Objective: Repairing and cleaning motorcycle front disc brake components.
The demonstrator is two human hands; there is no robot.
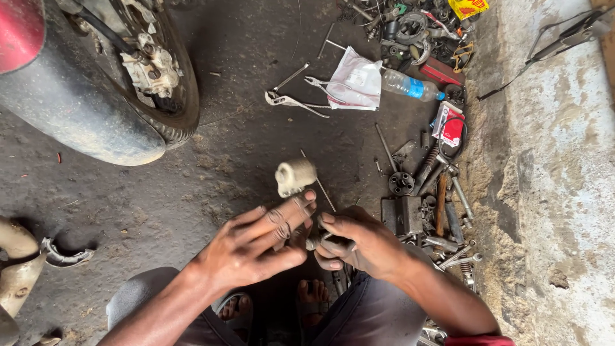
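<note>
Meeting low between the knees, left hand (256, 247) and right hand (362, 247) pinch one small metal part (318, 241).

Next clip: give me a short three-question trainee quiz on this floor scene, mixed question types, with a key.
1. True or false: the left hand and the right hand are both on a small dark metal part.
2. What lies just beyond the fingertips on the floor? A) a pale cylindrical part B) a hammer C) a glove
3. Fill in: the plastic water bottle lies beside a white ____.

Key: 1 true; 2 A; 3 plastic bag. The motorcycle wheel stands upper left; loose tools lie along the wall.
</note>
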